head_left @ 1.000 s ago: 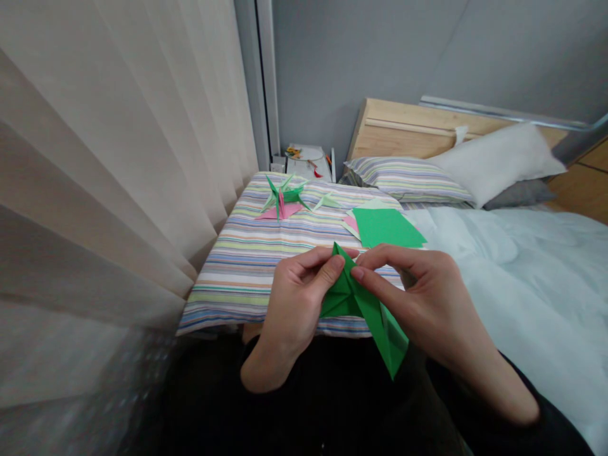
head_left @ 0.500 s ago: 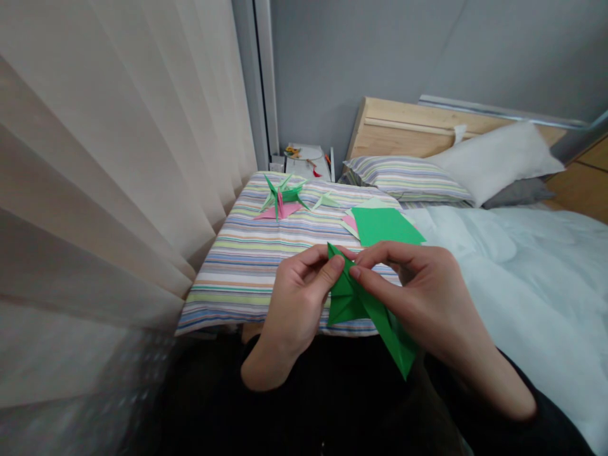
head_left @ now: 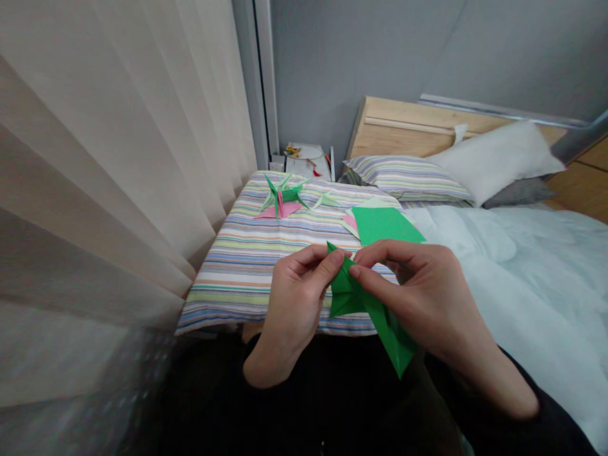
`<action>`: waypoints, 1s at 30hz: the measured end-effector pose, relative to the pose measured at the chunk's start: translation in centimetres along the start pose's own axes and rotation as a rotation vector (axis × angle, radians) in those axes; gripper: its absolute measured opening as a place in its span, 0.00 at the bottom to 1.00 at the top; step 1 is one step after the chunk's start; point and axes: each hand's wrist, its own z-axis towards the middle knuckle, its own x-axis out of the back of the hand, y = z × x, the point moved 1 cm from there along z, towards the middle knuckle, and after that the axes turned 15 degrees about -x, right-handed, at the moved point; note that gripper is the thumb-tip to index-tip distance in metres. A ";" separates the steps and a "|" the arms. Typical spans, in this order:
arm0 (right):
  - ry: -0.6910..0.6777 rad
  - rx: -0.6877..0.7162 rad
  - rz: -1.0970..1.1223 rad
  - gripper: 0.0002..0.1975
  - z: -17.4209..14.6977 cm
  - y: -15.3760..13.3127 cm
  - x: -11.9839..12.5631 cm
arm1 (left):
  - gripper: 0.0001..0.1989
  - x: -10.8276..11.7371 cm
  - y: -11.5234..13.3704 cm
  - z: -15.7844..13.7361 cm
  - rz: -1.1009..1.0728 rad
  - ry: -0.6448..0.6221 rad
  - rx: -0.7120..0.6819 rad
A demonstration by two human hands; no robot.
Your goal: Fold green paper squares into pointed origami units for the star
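Observation:
A partly folded sheet of green origami paper (head_left: 387, 329) is held in the air above the near edge of the striped cloth. My left hand (head_left: 301, 297) pinches its upper left corner between thumb and forefinger. Close beside it, my right hand (head_left: 422, 291) grips the same paper along its upper edge, thumb in front. Creases cross the flap between the hands, and a long pointed end hangs down under my right palm. The fingers behind the paper are partly hidden.
Folded green and pink paper pieces (head_left: 282, 199) stand at the striped cloth's (head_left: 228, 272) far left, with a pale green one (head_left: 326, 200) beside them. Flat green sheets (head_left: 387, 226) lie behind my right hand. A curtain (head_left: 142, 158) hangs left; a pale blue quilt (head_left: 536, 278) spreads right.
The green paper's lower flap and hanging point have shifted up slightly, the point also a little left. Both hands keep nearly the same place and grip.

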 end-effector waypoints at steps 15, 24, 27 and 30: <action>-0.062 0.039 0.000 0.07 0.2 -0.3 -0.3 | 0.08 0.0 0.4 -0.4 0.039 -0.025 -0.080; -0.024 0.079 -0.079 0.08 0.0 -0.4 0.0 | 0.06 -0.5 0.4 -0.1 -0.062 0.063 -0.084; -0.022 0.085 -0.077 0.08 -0.1 -0.3 -0.1 | 0.06 -0.5 0.5 0.0 -0.091 0.076 -0.082; -0.026 0.081 -0.074 0.07 -0.1 -0.3 -0.2 | 0.06 -0.5 0.5 0.0 -0.102 0.074 -0.074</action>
